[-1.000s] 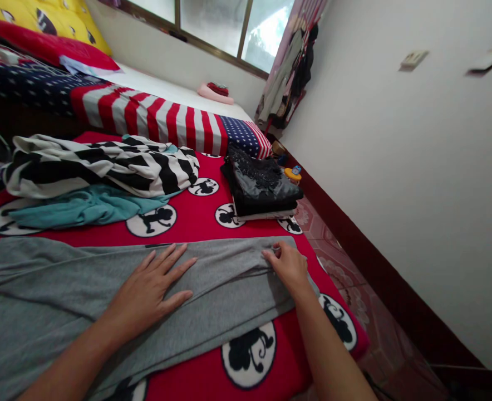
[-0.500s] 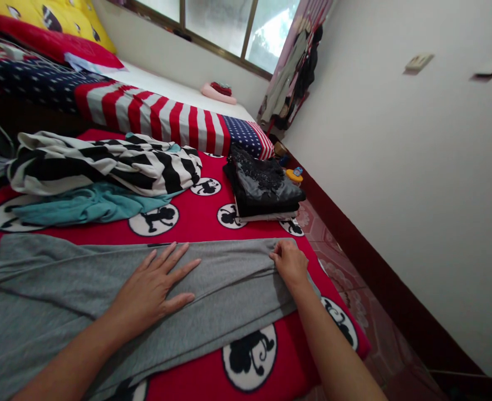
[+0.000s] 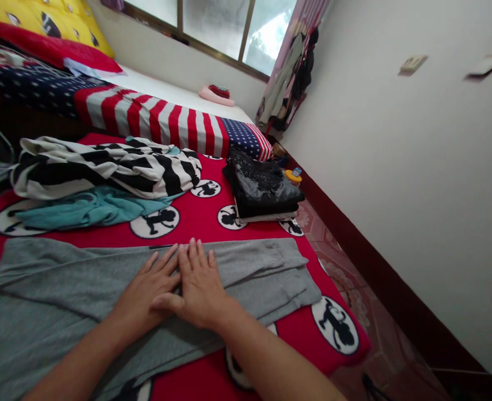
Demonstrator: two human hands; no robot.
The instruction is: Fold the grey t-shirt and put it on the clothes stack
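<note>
Both hands flat, fingers spread, nothing gripped: left hand (image 3: pixel 143 295) and right hand (image 3: pixel 198 287) side by side, touching, pressed on grey garment (image 3: pixel 246 273) laid across near edge of red mattress cover (image 3: pixel 204 214). Garment's right end stops short of mattress corner. Striped cloth (image 3: pixel 104 167) and teal cloth (image 3: pixel 83 206) behind left; black folded stack (image 3: pixel 262 189) behind right, near floor (image 3: pixel 342 256) strip by wall.

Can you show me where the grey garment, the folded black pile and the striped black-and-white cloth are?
grey garment (image 3: pixel 262 275), head view, on its folded right end.
folded black pile (image 3: pixel 262 189), head view, on the shiny top piece.
striped black-and-white cloth (image 3: pixel 116 167), head view, on the middle of its bunched folds.
</note>
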